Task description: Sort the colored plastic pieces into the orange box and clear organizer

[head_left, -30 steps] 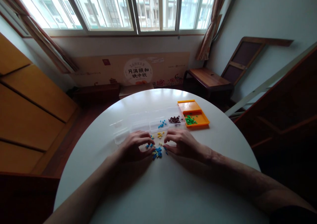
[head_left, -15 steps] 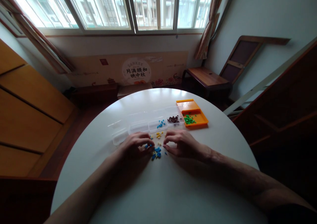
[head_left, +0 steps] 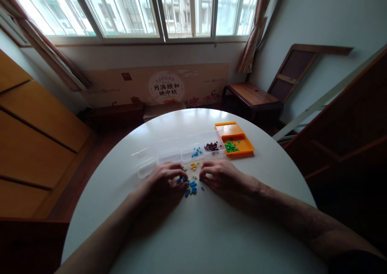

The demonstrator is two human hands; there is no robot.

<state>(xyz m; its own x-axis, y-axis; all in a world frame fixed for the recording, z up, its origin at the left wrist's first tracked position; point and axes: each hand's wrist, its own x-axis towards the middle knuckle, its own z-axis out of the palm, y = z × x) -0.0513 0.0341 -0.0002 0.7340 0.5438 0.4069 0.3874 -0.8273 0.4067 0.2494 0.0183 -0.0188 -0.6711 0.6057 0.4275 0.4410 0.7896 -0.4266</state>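
Small blue pieces, perhaps toy bricks (head_left: 191, 187), lie in a loose pile on the white table with pale yellow bits among them. My left hand (head_left: 167, 175) rests at the pile's left edge, its fingers curled and tips close together over blue pieces; what they grip is hidden. On the other side, my right hand (head_left: 223, 175) is closed in a pinch, with a tiny blue piece (head_left: 200, 179) at the fingertips. Yellow pieces (head_left: 194, 166) lie between the hands. A single blue piece (head_left: 202, 188) sits just below the right fingertips.
Behind the hands stands a row of clear plastic compartments (head_left: 169, 156), holding light blue pieces (head_left: 196, 151) and dark brown pieces (head_left: 211, 146). An orange box (head_left: 247, 145) with green pieces (head_left: 231, 146) adjoins it on the right. The round white table (head_left: 193, 233) has a curved edge.
The right thumb and fingers have drawn together, and a blue piece now shows at their tips. My left hand has barely moved.
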